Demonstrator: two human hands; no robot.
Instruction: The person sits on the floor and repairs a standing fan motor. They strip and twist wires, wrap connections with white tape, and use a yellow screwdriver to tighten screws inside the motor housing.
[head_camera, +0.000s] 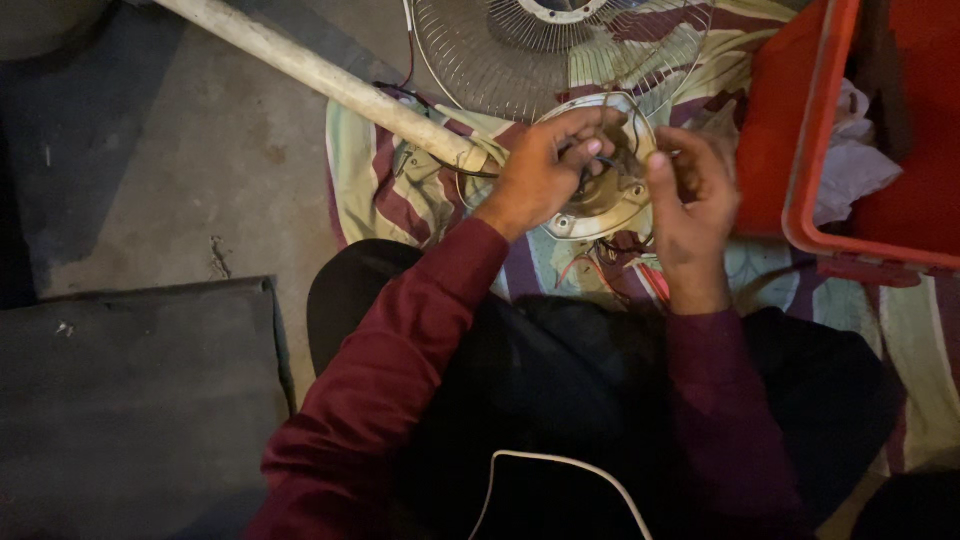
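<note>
Left hand (545, 170) grip curled on dark wires over round metal fan housing (610, 205); right hand (693, 195) pinches wire beside it, on striped cloth (400, 195).

fan guard (560, 50) cut off, crate (800, 120) cropped

We see dark red sleeves (400, 370) over black trousers (560, 400). The cloth (400, 190) under the work is pale green with wide maroon stripes. The round motor plate (610, 200) looks dull silver, with red and black wires (625, 265) beside it. The fan guard (500, 50) is silver-grey wire, the pipe (320, 75) off-white, the crate (800, 130) bright red, the floor (200, 170) grey, and the cable (560, 470) white.
</note>
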